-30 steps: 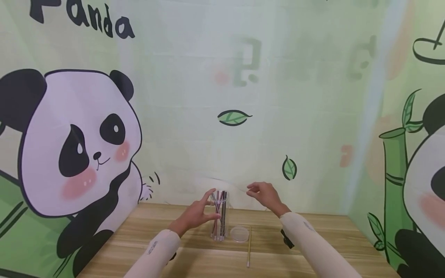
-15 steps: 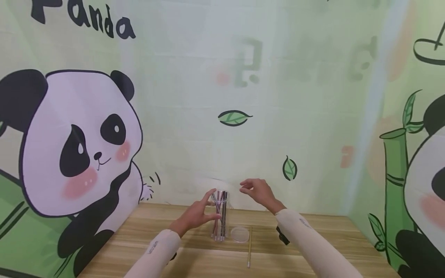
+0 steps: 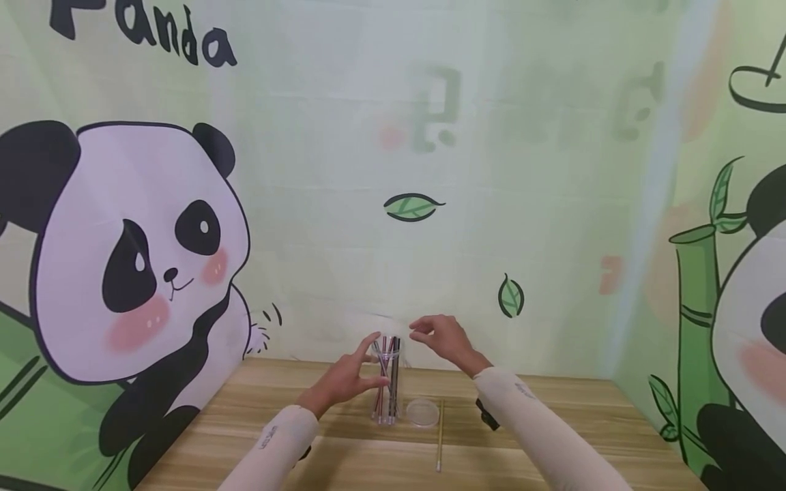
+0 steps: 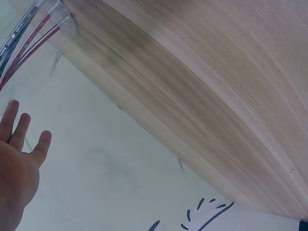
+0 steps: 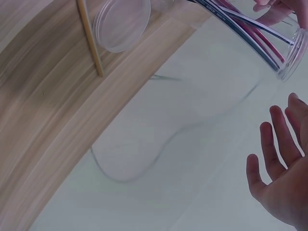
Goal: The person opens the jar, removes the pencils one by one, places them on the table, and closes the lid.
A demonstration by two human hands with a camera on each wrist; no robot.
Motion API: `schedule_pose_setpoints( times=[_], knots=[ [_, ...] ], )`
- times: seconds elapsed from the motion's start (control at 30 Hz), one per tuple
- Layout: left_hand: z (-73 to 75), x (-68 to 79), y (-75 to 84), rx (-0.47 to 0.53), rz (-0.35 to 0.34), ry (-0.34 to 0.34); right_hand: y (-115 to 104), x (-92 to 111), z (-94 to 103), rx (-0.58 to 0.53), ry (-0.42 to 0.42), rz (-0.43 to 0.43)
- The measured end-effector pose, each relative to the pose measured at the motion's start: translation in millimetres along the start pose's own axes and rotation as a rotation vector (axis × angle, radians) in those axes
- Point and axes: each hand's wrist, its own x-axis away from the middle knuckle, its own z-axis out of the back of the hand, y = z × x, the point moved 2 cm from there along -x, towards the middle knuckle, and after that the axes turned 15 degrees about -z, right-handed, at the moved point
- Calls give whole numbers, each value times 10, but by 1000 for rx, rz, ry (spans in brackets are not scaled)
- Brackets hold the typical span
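A tall clear jar [image 3: 376, 409] holding several dark and red pencils [image 3: 394, 389] stands toward the back of the table. My left hand [image 3: 344, 379] wraps its thumb and index finger around the jar's left side. The other fingers of that hand stretch out behind, as the left wrist view shows. My right hand [image 3: 447, 339] hovers to the right, a little above the jar's rim, fingers loosely bent with nothing seen between them. In the right wrist view, the right fingers [image 5: 273, 151] are apart from the jar's rim [image 5: 292, 57].
Beside the jar lies a round clear lid [image 3: 423, 413] on the wooden table [image 3: 307, 450]. A yellow pencil [image 3: 440, 436] lies just right of it, pointing away from me. A green printed panda backdrop [image 3: 344, 259] rises behind the table.
My right hand has moved left toward the jar's top. My left hand, the jar, the lid and the yellow pencil have stayed in place.
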Motion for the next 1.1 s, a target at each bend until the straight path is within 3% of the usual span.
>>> schedule_pose_setpoints(
  times=[0.57, 1.1],
  knots=[
    [-5, 28, -24, -1, -2, 5, -157, 3, -169, 5, -28, 64],
    [4, 23, -39, -8, -24, 6, -261, -15, -249, 21, -67, 43]
  ],
)
